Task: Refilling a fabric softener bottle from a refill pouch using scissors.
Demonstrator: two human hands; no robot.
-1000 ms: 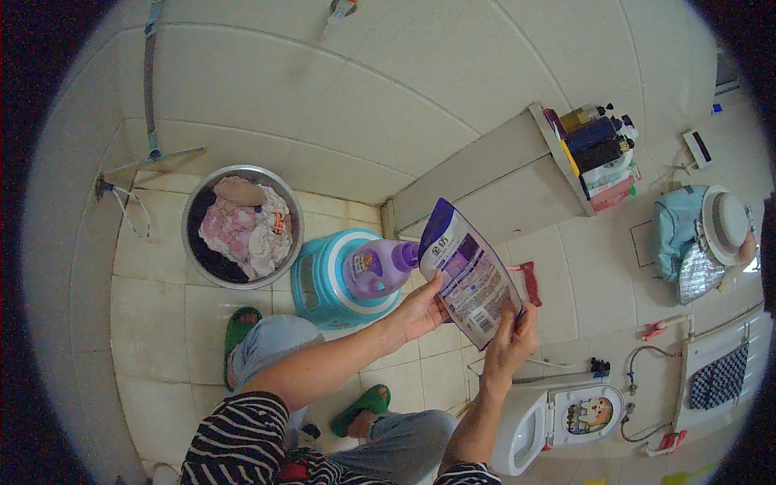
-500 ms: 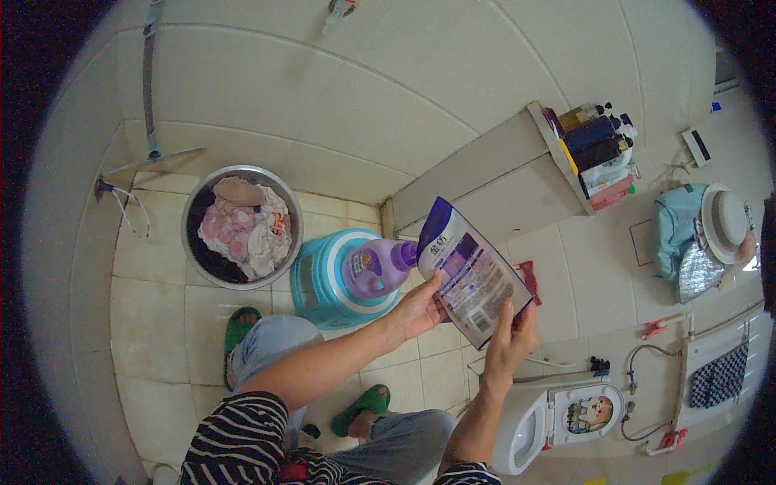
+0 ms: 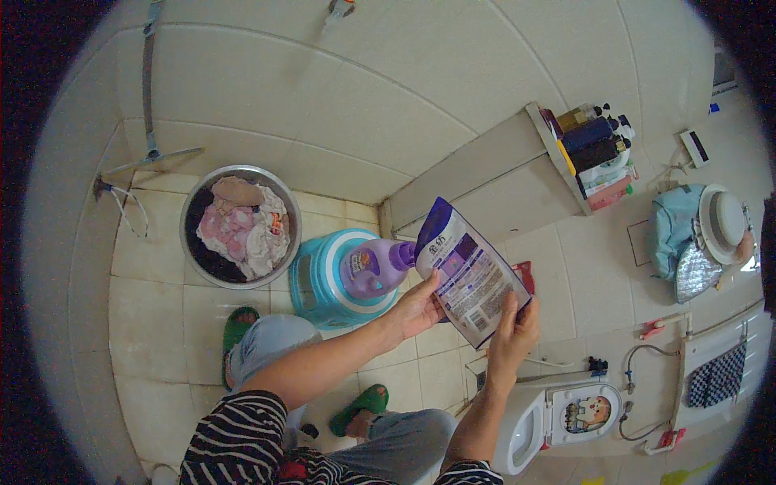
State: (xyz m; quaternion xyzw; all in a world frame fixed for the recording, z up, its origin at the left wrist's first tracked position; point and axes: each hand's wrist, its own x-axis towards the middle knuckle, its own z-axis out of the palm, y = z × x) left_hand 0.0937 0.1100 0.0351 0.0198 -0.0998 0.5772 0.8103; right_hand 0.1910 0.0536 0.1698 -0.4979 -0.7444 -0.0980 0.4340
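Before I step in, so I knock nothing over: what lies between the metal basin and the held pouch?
In the head view, the blue stool, with the purple bottle on it, lies between the metal basin and the pouch.

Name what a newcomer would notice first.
A purple-and-white packet, held by the left hand and right hand near mid-picture, probably catches the eye first. Left of it, a purple bottle sits on a turquoise stool; farther left, a metal basin holds crumpled clothes.

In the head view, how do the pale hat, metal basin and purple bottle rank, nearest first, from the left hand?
From the left hand, holding the packet:
1. Purple bottle, just left
2. Metal basin, farther left
3. Pale hat, far right
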